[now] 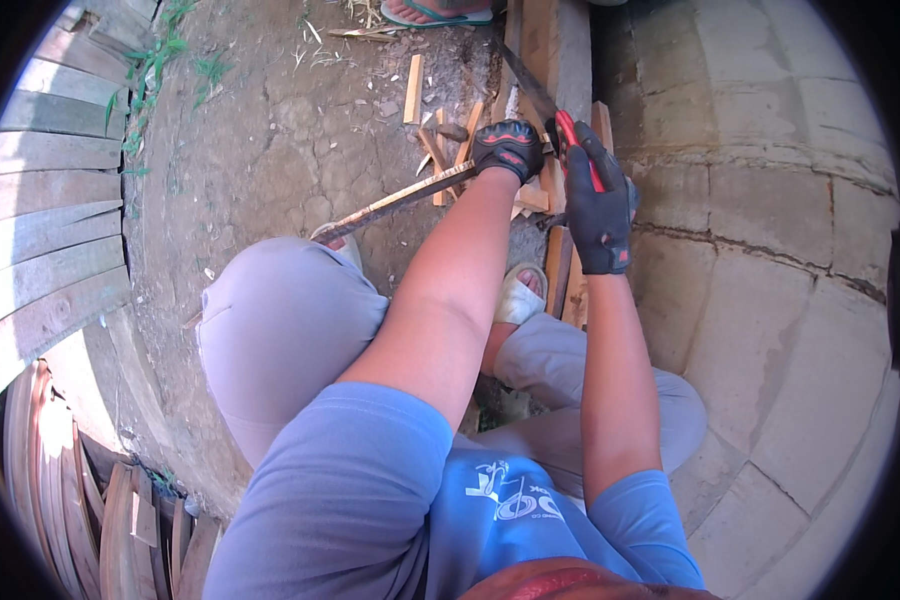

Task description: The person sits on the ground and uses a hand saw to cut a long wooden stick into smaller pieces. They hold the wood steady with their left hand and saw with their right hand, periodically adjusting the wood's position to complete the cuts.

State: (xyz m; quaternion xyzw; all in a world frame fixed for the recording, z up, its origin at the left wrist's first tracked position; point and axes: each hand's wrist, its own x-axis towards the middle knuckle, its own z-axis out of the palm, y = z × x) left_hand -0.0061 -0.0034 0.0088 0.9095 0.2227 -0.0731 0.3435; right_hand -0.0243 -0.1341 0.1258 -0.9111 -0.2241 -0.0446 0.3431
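Observation:
My left hand (508, 150), in a black glove with red marks, is closed at the upper end of a long, narrow wooden strip (400, 197). The strip slants down to the left past my knee, and one long edge is dark. My right hand (598, 205), gloved too, grips a red-handled hand saw (530, 82). Its long dark blade points up and to the left, just beyond my left hand. Short wooden pieces (532, 198) lie under and beside my hands. Where the blade meets the wood, I cannot tell.
A long timber beam (568, 60) runs away from me beside a concrete slab (770, 300) on the right. Cut sticks (413, 90) and chips lie on the dirt ground (260, 130). Another person's sandalled foot (438, 12) is at the far edge. Boards (55, 200) stand left.

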